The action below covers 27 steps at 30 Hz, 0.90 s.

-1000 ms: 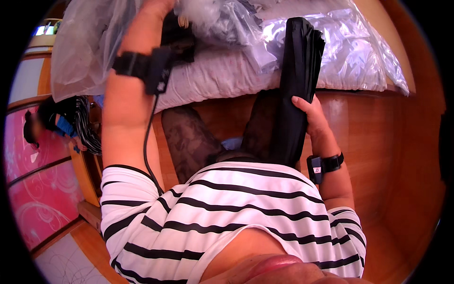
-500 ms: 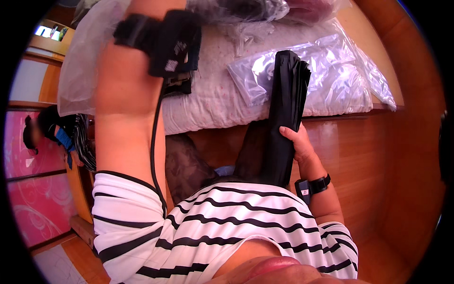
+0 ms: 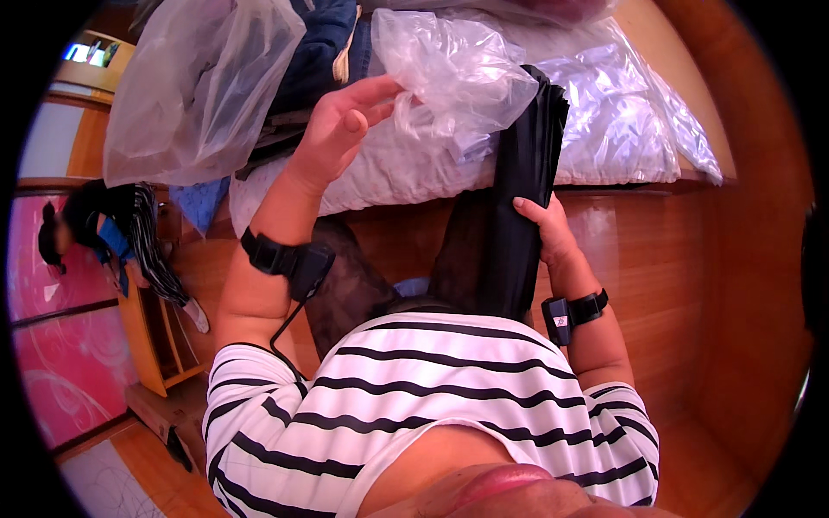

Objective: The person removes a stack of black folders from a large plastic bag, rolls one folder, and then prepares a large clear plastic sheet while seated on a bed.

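My left hand (image 3: 345, 129) is raised over the bed's near side. Its fingertips are caught in the edge of a crumpled clear plastic bag (image 3: 458, 69), while its thumb stands apart. The bag spreads rightward from those fingers, up to the top of a tall black pleated bundle (image 3: 522, 164). My right hand (image 3: 550, 229) is closed round the right side of this bundle, thumb in front. The bundle stands upright against my lap, and its folds fan at the top. Whether it is cloth or plastic, I cannot tell.
Flat shiny plastic packaging (image 3: 622, 112) lies on the pale quilted bedding (image 3: 363, 186). Folded dark blue clothes (image 3: 319, 52) are stacked at the back left, beside a large translucent bag (image 3: 199, 95). At far left another person (image 3: 129, 233) bends near a wooden frame. A cable runs from my left wrist strap.
My left hand has come back toward me from the far side of the bed, bringing the clear plastic bag. The right hand still holds the black bundle, barely moved.
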Tool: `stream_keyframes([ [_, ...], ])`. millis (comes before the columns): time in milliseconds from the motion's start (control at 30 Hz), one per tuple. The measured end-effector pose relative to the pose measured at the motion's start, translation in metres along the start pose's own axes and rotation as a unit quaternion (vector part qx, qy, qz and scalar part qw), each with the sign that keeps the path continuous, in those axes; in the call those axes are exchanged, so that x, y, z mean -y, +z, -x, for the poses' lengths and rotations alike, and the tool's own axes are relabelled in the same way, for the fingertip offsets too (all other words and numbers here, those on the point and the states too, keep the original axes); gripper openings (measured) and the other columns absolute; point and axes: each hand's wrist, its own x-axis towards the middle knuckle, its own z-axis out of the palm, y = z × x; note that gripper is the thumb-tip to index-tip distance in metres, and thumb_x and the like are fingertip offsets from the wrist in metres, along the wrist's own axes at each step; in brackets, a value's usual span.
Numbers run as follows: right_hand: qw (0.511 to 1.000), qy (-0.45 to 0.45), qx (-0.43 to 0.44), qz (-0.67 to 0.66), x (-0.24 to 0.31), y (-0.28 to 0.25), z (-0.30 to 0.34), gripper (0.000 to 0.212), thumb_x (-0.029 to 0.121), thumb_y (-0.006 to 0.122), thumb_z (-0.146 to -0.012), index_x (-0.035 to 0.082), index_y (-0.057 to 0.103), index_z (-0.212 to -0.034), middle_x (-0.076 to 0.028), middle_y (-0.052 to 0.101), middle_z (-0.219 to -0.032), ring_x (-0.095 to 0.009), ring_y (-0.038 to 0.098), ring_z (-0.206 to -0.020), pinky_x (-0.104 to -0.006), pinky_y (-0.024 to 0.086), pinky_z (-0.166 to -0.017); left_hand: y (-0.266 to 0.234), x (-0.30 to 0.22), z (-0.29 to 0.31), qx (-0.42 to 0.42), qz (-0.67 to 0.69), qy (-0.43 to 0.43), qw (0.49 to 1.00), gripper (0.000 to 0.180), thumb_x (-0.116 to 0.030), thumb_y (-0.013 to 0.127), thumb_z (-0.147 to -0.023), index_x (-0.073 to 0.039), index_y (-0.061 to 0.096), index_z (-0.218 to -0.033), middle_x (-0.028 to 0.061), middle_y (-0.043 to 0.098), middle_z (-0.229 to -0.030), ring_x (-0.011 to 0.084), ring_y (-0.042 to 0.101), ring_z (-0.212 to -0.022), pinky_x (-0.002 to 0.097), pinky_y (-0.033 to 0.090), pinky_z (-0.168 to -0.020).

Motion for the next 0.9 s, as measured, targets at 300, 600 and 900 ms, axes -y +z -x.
stream_keyframes([
  [300,0.99,-0.108,0.06,0.064,0.049,-0.028,0.048,0.057,0.026,0.074,-0.08,-0.005,0.056,-0.125,-0.014,0.067,-0.109,-0.024,0.069,-0.093,-0.0349,0.057,-0.081,0.01,-0.015,0.044,-0.234,-0.216,0.143,0.937,0.065,-0.011,0.081,-0.08,-0.001,0.046,-0.133,0.0059,0.06,-0.108,0.0124,0.056,-0.091,0.0252,0.048,-0.075],
  [600,0.956,-0.077,0.219,0.179,0.099,0.024,0.138,0.096,0.012,0.088,-0.055,-0.007,0.045,-0.138,-0.013,0.06,-0.126,-0.024,0.059,-0.114,-0.0333,0.044,-0.102,0.017,0.009,0.006,-0.122,-0.199,0.0,0.972,0.041,-0.019,0.079,-0.08,0.003,0.064,-0.111,0.0082,0.07,-0.089,0.0096,0.061,-0.08,0.0281,0.051,-0.075],
  [900,0.976,-0.017,0.1,0.193,0.072,0.037,0.121,0.088,0.006,0.085,-0.065,-0.005,0.042,-0.14,-0.013,0.059,-0.126,-0.022,0.059,-0.114,-0.032,0.046,-0.101,0.023,0.002,0.046,-0.264,-0.11,0.036,0.958,0.019,-0.021,0.059,-0.101,-0.003,0.059,-0.11,-0.0033,0.056,-0.065,0.0008,0.053,-0.058,0.0182,0.043,-0.051],
])
